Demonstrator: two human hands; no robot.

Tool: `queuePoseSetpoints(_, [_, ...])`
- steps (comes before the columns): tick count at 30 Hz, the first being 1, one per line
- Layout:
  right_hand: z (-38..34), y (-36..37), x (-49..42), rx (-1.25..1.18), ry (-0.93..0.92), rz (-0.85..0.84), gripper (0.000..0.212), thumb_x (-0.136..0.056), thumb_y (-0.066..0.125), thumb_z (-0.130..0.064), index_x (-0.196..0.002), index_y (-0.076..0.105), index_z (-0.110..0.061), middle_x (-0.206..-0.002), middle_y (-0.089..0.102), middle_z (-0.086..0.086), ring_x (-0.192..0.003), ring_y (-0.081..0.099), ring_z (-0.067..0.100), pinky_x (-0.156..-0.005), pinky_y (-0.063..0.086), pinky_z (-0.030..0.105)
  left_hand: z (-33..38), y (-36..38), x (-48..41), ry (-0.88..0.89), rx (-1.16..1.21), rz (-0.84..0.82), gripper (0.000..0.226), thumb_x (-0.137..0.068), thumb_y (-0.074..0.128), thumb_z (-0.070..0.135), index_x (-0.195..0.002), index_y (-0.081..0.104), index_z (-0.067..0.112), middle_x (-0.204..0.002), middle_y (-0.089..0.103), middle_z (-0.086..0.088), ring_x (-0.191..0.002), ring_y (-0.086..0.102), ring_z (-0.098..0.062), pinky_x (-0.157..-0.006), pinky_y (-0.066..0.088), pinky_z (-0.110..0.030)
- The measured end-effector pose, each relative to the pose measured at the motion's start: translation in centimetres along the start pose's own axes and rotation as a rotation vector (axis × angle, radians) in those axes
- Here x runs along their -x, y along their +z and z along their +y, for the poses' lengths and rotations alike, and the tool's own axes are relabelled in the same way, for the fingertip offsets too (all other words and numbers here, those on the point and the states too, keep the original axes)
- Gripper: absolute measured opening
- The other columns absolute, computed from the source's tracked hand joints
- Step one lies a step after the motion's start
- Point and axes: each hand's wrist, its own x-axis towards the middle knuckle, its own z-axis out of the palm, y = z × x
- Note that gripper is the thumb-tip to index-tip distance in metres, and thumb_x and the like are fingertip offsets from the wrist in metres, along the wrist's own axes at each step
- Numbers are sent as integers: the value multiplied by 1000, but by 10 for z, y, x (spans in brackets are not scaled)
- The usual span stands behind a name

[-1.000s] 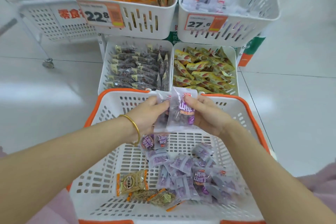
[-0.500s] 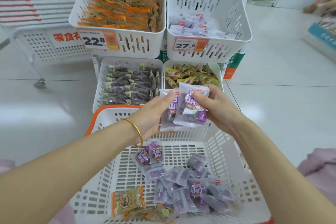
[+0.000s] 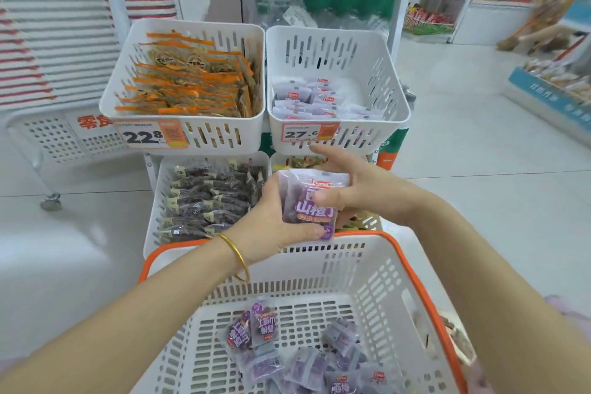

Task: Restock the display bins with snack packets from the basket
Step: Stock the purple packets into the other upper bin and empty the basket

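A small stack of purple snack packets [image 3: 311, 201] is held between both hands above the far rim of the white basket with the orange rim [image 3: 425, 294]. My left hand [image 3: 271, 221] grips the stack from below and the left. My right hand [image 3: 355, 189] pinches it from the right, its forefinger stretched toward the upper right display bin [image 3: 390, 96]. That bin holds matching purple packets [image 3: 316, 99] and carries a 27.6 price tag. Several more purple packets [image 3: 307, 358] lie on the basket floor.
The upper left bin [image 3: 128, 73] holds orange-edged packets, the lower left bin [image 3: 153, 201] dark packets, and the lower right bin [image 3: 371, 224] is mostly hidden behind my hands. A wheeled white rack [image 3: 51, 144] stands at left. Store shelves [image 3: 447, 9] line the aisle at right.
Both hands lifted the purple packets up from the basket toward the upper right bin. My view tilted up, showing the aisle and shelves. My right forefinger has straightened.
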Motion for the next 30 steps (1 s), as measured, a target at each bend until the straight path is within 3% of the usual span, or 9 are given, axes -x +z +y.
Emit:
queuePoseSetpoints(3, [-20,-32,-11,65,3,-197,72,-74,73,-5,-135,42,-29,-127,56,0,-106,64,24,-70,59,39,19,-6,-24,43,-186,-34,121,-67,82,27,-141,-13,44,-150,27,-1,-124,49,-15,-103,43,-37])
queuePoseSetpoints(5, [-33,-53,-22,155,1,-200,57,-75,73,1,-125,55,-18,-113,64,3,-96,68,24,-64,57,30,35,-12,-49,75,-299,-9,126,-57,82,37,-136,-15,56,-150,28,-5,-126,48,-20,-105,41,-41])
queuePoseSetpoints(10, [-65,-126,-50,257,-120,228,37,-73,75,2,-101,62,-19,-93,67,-1,-79,70,22,-63,60,32,77,-16,-125,306,-427,179,118,-64,82,39,-147,-3,33,-150,17,3,-137,29,-16,-111,32,-40])
queuePoseSetpoints(14, [-59,-176,-98,640,-118,599,50,-75,73,-2,-121,57,-12,-117,61,6,-93,63,25,-73,57,35,76,-27,-165,297,-1034,257,84,-88,54,46,-149,5,16,-157,6,-2,-144,5,-17,-116,5,-30])
queuePoseSetpoints(16, [-44,-186,-125,965,-51,603,46,-79,67,-5,-123,57,-15,-120,61,7,-103,58,29,-83,50,35,69,-26,-177,225,-1243,190,73,-93,37,54,-150,8,19,-158,1,-1,-145,-3,-17,-118,2,-36])
queuePoseSetpoints(19, [-17,-185,-158,1139,43,538,41,-81,55,-1,-117,58,-20,-113,62,8,-100,58,31,-73,47,33,59,-22,-189,124,-1365,120,68,-93,18,59,-150,8,23,-159,-1,2,-145,-5,-16,-119,2,-42])
queuePoseSetpoints(22, [3,-181,-176,1060,84,390,39,-84,53,-1,-121,58,-15,-119,60,8,-108,57,30,-83,50,35,56,-23,-190,114,-1378,116,69,-92,12,60,-150,9,23,-159,2,2,-145,-2,-15,-118,5,-42])
queuePoseSetpoints(25, [6,-174,-173,720,142,206,40,-93,45,-8,-132,52,-13,-135,52,5,-120,50,23,-100,43,33,54,-24,-188,117,-1366,118,69,-92,13,61,-149,14,22,-158,6,0,-145,2,-17,-119,6,-40])
queuePoseSetpoints(30, [-4,-172,-153,541,156,266,53,-92,31,4,-142,39,-11,-148,38,6,-135,35,22,-108,31,32,62,-22,-177,198,-1275,168,72,-91,13,65,-147,22,20,-157,13,-2,-144,8,-17,-117,6,-33])
